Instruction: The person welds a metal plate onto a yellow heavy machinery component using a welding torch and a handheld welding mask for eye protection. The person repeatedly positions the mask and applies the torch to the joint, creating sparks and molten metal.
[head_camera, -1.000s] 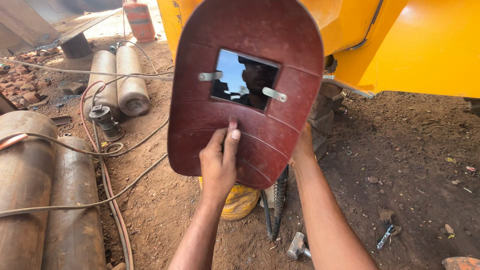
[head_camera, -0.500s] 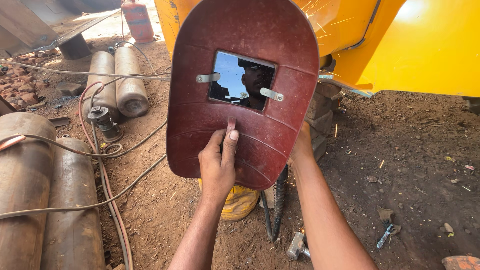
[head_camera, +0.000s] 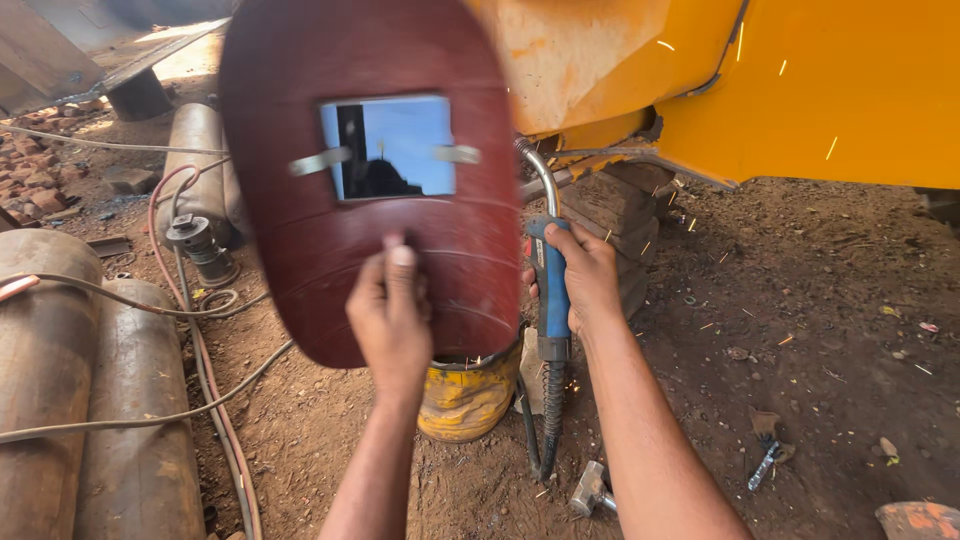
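Shield raised, torch at the yellow machine

Left hand (head_camera: 392, 318) grips the dark red welding hand shield (head_camera: 370, 190) from behind, holding it up between the eyes and the sparks. Right hand (head_camera: 585, 275) is clenched round the blue welding torch (head_camera: 551, 285), its curved neck aimed at the yellow machine body (head_camera: 800, 90). Two gas cylinders (head_camera: 90, 400) lie at left; one yellow bucket (head_camera: 465, 395) and one hammer (head_camera: 590, 490) sit on the dirt.
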